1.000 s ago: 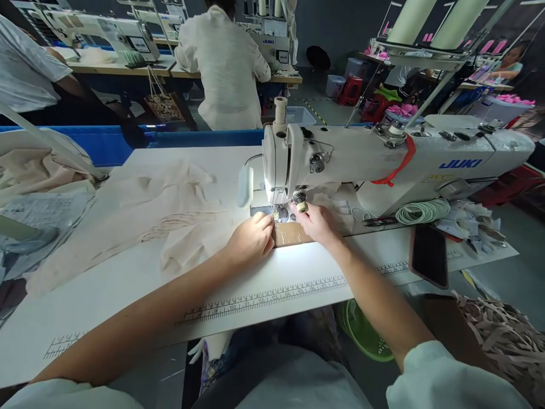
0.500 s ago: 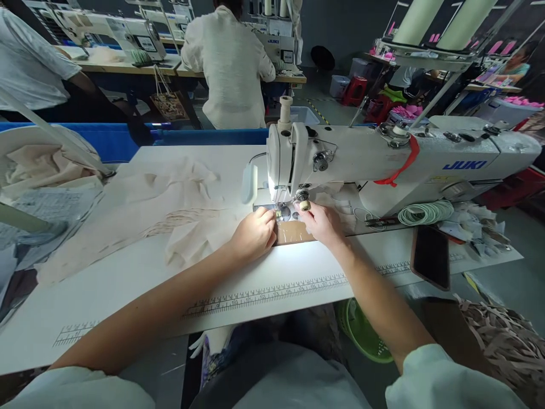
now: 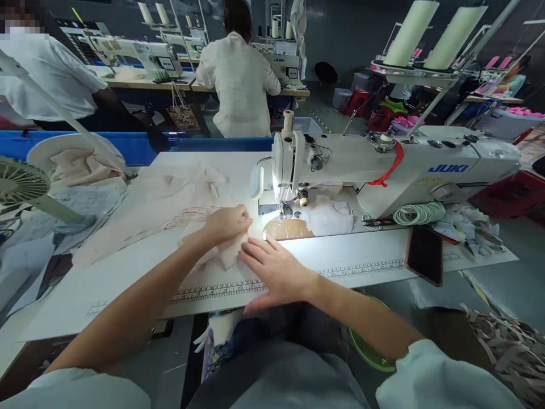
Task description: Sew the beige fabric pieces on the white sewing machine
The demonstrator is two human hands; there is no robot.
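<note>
On the white, ruler-marked surface, the left hand clasps thin, pale-pink cloth in its fingers, left of a white metal sewing machine. The right hand reaches the cloth, fingers extended. Beyond, a white-shirted person faces away.

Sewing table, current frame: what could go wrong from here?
The phone juts over the table's front edge, so a bump might drop it. The cloth gripped by the left hand looks bunched, so it could crease. The coiled cord has a loose loop that might snag.
</note>
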